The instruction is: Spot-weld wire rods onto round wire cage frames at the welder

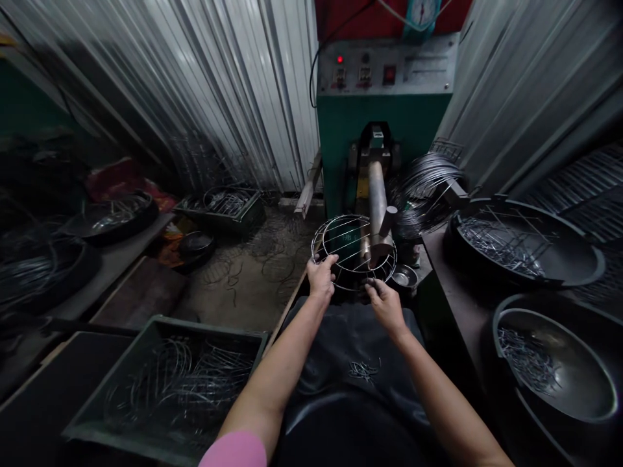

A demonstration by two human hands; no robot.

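Observation:
A round wire rack (346, 251) with parallel bars sits tilted under the metal arm (378, 198) of the green machine (335, 143). My left hand (322, 275) is closed on the rack's near left rim, thumb on top. At the near right edge of the rack, just below the arm's tip, my right hand (385, 301) pinches with thumb and fingers; whatever lies between them is too small to make out. Several short wire pieces (363, 370) lie on the dark apron (335, 337) over my lap.
To the left stands a green crate (156, 324) full of bent wire parts. Two pans (591, 269) with short wire pieces stand on the right. Coiled wire rings (428, 188) hang beside the machine. Loose wire parts litter the floor (214, 311), and another crate (243, 226) stands by the wall.

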